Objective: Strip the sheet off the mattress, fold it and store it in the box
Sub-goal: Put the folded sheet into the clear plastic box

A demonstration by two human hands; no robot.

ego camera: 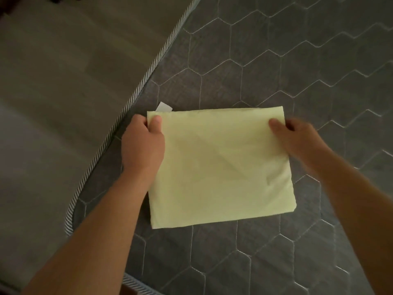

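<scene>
The pale yellow sheet [219, 167] lies folded into a compact rectangle on the bare grey mattress [297, 71], near its left edge. A small white label [163, 107] sticks out at the sheet's far left corner. My left hand [142, 143] grips the sheet's left edge, thumb on top and fingers underneath. My right hand [297, 139] holds the right edge the same way, thumb pressed on the top surface. The box is not in view.
The mattress has a hexagon-stitched top and a striped piping edge [136, 92] running diagonally on the left. Beyond that edge is grey wood-look floor [63, 81]. Dark furniture shows at the top left corner.
</scene>
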